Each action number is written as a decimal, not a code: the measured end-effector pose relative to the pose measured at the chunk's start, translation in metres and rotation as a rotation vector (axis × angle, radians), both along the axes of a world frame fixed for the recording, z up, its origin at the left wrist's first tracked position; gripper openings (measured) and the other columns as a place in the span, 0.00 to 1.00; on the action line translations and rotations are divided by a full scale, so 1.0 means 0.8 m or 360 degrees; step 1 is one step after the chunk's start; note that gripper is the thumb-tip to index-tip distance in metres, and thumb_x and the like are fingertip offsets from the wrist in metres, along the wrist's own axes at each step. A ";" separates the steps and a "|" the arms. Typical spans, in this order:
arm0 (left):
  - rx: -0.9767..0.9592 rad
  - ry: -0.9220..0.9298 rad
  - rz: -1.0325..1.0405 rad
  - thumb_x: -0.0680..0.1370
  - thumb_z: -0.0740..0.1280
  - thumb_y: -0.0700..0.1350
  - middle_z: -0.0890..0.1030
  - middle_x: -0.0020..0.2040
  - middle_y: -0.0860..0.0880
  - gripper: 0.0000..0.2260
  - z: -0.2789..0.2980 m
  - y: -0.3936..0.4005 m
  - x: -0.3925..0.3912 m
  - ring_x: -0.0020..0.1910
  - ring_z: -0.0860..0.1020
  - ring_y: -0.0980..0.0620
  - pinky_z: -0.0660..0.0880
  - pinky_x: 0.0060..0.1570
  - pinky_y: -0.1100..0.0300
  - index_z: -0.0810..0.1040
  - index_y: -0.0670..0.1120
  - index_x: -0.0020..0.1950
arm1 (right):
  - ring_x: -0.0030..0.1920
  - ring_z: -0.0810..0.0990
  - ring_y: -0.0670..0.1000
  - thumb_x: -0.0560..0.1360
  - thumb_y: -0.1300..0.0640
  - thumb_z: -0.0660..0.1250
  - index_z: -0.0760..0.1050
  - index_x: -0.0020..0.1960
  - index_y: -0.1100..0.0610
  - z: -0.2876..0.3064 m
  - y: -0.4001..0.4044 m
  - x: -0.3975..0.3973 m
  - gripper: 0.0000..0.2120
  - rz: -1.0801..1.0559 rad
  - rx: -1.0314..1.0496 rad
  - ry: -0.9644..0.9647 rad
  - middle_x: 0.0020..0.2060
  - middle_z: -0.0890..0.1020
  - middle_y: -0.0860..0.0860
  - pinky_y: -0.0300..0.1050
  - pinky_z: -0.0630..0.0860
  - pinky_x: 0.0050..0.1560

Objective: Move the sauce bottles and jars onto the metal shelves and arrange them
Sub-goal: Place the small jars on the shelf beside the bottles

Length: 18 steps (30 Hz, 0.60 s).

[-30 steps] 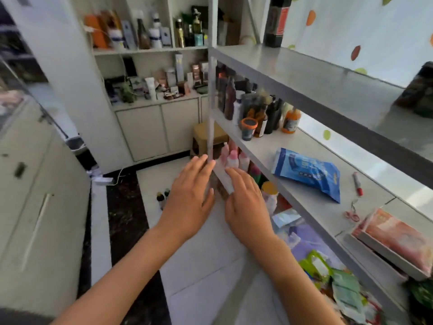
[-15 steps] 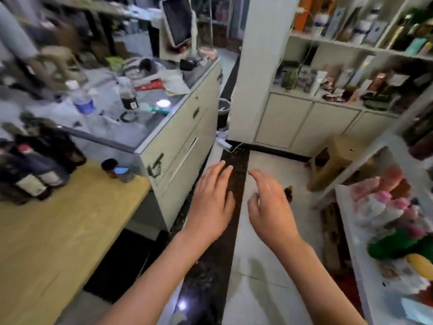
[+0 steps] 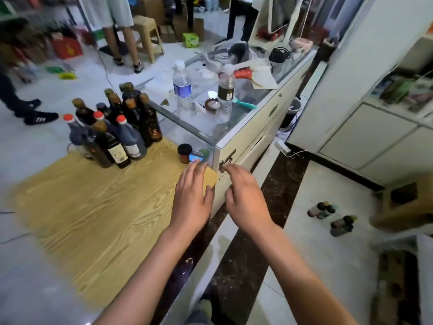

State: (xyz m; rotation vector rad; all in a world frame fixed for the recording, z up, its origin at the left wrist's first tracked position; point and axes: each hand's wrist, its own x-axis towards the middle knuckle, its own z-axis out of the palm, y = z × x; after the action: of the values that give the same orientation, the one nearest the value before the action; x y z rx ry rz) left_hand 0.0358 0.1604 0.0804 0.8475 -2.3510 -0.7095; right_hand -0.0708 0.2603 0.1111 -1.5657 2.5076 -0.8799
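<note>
Several dark sauce bottles [image 3: 112, 127] stand clustered at the far end of a wooden table [image 3: 93, 207]. Two small jars stand near the table's right corner: a black-lidded jar [image 3: 184, 153] and a blue-lidded jar [image 3: 196, 158]. My left hand [image 3: 193, 198] hovers over that corner with fingers straight, its fingertips just short of the blue-lidded jar. My right hand [image 3: 246, 198] is beside it over the cabinet's edge, fingers loosely bent, holding nothing. The metal shelves are out of view.
A glass-topped white counter [image 3: 246, 127] abuts the table, carrying two clear water bottles [image 3: 182, 90] and clutter. Small bottles [image 3: 332, 215] lie on the floor at right near a stool [image 3: 407, 207]. People's legs [image 3: 121, 43] stand at the back. White cupboards [image 3: 375, 137] are at right.
The view has swung left from the metal shelves to the wooden table. Both empty hands have come with it and now reach toward the two jars at the table's corner.
</note>
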 end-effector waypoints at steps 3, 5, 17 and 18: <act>0.0051 0.0013 0.0114 0.75 0.65 0.37 0.67 0.72 0.43 0.25 -0.011 -0.034 0.007 0.71 0.64 0.44 0.63 0.71 0.48 0.67 0.42 0.72 | 0.68 0.70 0.55 0.69 0.72 0.61 0.71 0.70 0.59 -0.010 -0.035 0.007 0.29 0.0036 0.0020 -0.0064 0.66 0.75 0.56 0.43 0.62 0.72; 0.0060 0.0003 0.0166 0.75 0.66 0.37 0.68 0.71 0.43 0.24 -0.018 -0.052 0.008 0.71 0.65 0.44 0.63 0.70 0.50 0.67 0.41 0.71 | 0.68 0.71 0.55 0.68 0.72 0.61 0.72 0.70 0.58 -0.018 -0.053 0.004 0.31 0.0072 0.0031 -0.0103 0.66 0.75 0.56 0.42 0.62 0.71; 0.0214 -0.0138 0.0350 0.76 0.63 0.36 0.71 0.68 0.45 0.22 -0.090 -0.165 -0.067 0.67 0.69 0.46 0.65 0.64 0.58 0.68 0.42 0.71 | 0.64 0.76 0.54 0.77 0.64 0.65 0.75 0.68 0.56 -0.141 -0.213 -0.081 0.20 -0.0159 0.0082 -0.0821 0.63 0.79 0.55 0.39 0.69 0.61; 0.0242 -0.0177 0.0355 0.76 0.63 0.36 0.71 0.68 0.45 0.22 -0.099 -0.178 -0.079 0.66 0.70 0.46 0.67 0.64 0.56 0.69 0.43 0.71 | 0.64 0.76 0.56 0.77 0.61 0.65 0.74 0.69 0.56 -0.157 -0.228 -0.088 0.20 -0.0146 0.0161 -0.0835 0.64 0.78 0.56 0.44 0.71 0.61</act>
State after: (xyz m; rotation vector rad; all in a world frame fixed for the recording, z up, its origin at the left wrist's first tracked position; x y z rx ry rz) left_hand -0.0277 0.0180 0.0010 1.2229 -2.2713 -0.7709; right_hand -0.1408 0.0782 -0.0143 -1.0253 2.2122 -0.9991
